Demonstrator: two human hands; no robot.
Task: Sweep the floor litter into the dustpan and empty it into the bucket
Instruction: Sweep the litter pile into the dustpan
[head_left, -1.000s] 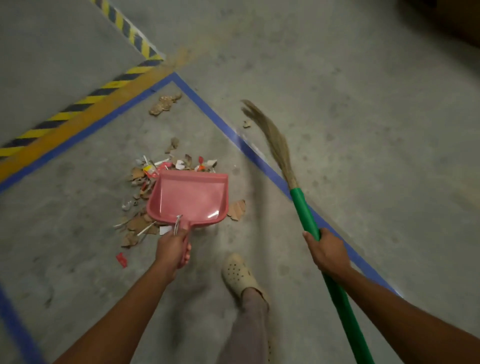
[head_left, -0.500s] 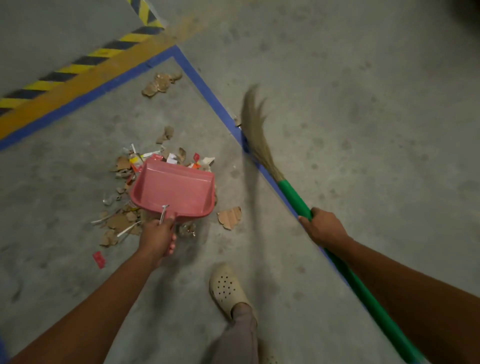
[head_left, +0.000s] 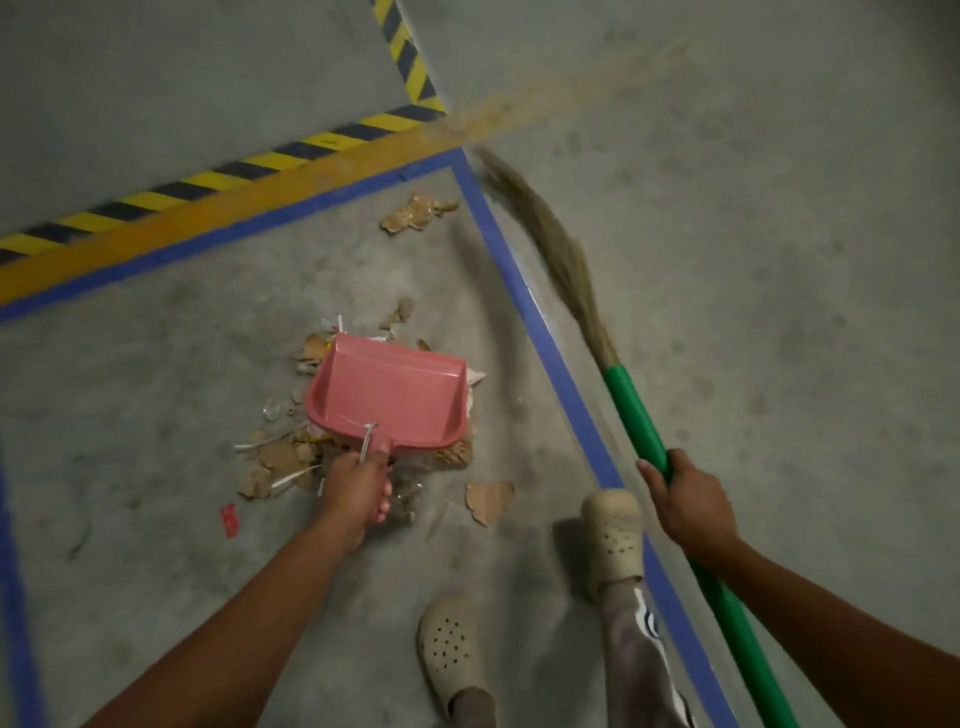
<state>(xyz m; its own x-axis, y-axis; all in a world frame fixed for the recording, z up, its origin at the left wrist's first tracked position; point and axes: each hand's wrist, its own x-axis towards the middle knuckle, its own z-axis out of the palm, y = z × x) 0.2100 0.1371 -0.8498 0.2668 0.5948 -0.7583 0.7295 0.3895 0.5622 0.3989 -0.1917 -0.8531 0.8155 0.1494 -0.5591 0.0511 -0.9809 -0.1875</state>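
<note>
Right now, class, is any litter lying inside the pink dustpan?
No: the dustpan shows only bare pink plastic inside, while the litter lies on the floor around it.

No text, number, label or brand is showing legibly anywhere. The small red scrap of litter (head_left: 229, 519) lying on the concrete floor (head_left: 130, 405) is appearing too small and blurred for any print on it to be made out.

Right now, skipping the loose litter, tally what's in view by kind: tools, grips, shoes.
Dustpan: 1
Broom: 1
Grips: 2, left grip, right grip
Shoes: 2, left shoe, right shoe
Total: 6
</note>
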